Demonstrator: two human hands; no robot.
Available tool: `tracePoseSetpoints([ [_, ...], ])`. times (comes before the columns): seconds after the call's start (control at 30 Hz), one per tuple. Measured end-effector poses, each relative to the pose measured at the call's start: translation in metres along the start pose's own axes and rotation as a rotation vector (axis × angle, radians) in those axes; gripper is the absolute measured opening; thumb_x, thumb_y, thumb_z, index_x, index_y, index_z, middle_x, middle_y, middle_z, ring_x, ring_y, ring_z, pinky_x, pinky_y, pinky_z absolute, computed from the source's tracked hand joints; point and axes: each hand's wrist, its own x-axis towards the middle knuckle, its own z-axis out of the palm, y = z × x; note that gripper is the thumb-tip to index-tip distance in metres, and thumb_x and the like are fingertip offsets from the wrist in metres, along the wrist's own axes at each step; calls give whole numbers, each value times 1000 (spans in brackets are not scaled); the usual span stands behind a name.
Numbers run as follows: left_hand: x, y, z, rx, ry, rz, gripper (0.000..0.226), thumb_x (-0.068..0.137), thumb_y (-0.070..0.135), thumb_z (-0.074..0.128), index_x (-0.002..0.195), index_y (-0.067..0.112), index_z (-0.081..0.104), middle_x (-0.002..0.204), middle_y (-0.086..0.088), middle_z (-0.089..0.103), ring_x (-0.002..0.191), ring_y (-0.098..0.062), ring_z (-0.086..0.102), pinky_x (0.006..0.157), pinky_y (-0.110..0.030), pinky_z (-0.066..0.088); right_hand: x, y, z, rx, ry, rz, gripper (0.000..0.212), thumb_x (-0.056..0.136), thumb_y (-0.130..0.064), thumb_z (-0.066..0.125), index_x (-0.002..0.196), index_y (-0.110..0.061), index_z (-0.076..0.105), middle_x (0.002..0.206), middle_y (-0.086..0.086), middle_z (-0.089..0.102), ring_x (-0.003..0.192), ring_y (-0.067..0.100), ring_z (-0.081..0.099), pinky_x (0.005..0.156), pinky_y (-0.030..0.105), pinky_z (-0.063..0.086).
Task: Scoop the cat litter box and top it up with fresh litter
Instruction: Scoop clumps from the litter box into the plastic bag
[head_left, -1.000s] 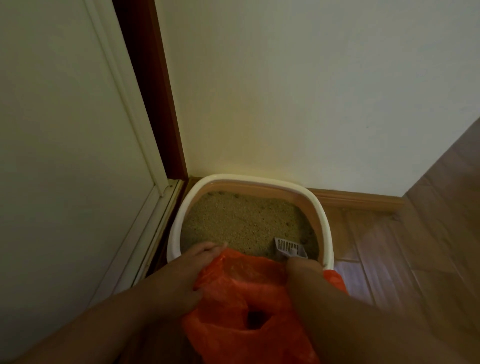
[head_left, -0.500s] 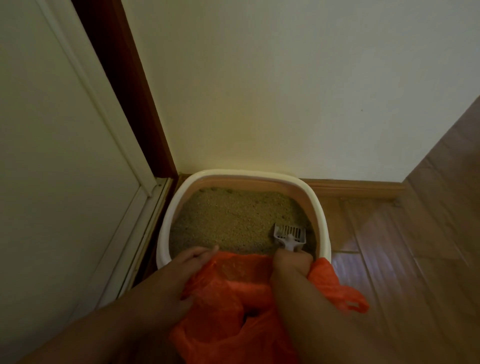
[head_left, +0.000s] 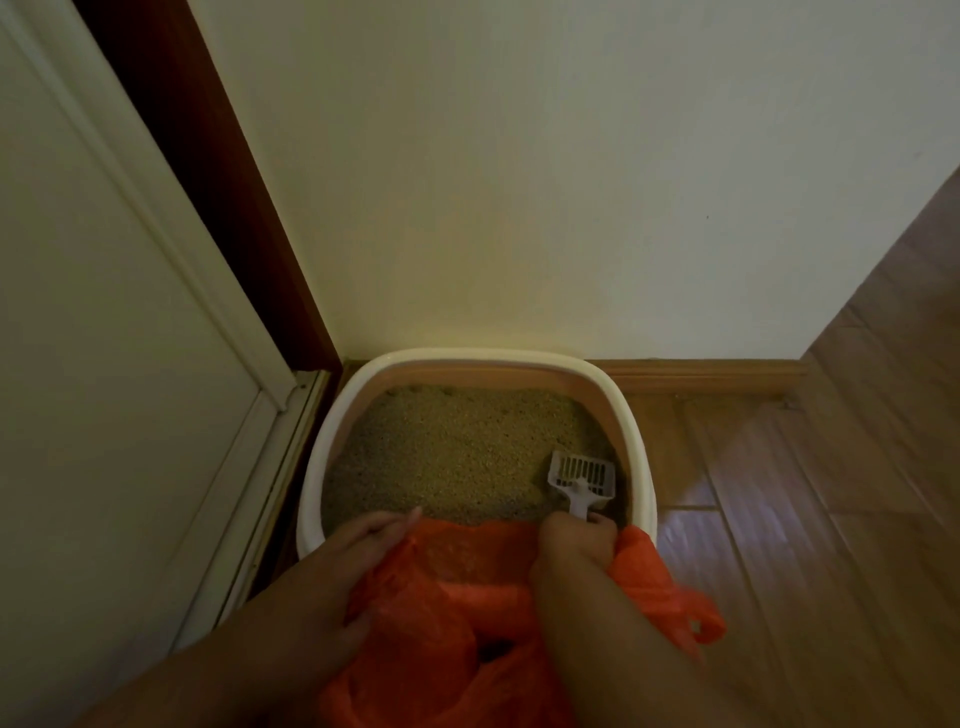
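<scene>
From the head view, the only one we have, we look down into a corner where the litter box (head_left: 641, 447) sits against the far wall, its cream rim ringing a bed of tan litter (head_left: 457, 452). Our right hand (head_left: 574, 538) is closed around the handle of the white slotted scoop (head_left: 582, 475), whose head rests on the litter at the near right corner, close to the right wall of the box. Our left hand (head_left: 353, 561) pinches the rim of the orange plastic bag (head_left: 441, 613), fingers together on the film, holding its mouth open over the near edge of the box.

We judge the scooping has barely begun; no clump shows in the scoop, and none stands out on the surface in this dim light. To do this step well, we should slide the scoop under the litter at a shallow angle, lift level, and shake gently over the box so clean grains fall through the slots. We should keep the bag mouth wide and just beside the scoop, so the carry is short and nothing spills onto the wooden floor (head_left: 805, 519).
</scene>
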Motion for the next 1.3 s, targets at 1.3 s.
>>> tracePoseSetpoints([
  [1.3,12,1,15,18,8,-114,91,91,20,69,151,57,10,143,48,9,133,22,25,99,0,34,89,-56,2,-854,-297,-583,56,96,-1,53,149,-16,45,136,13,57,110,30,63,90,39,55],
])
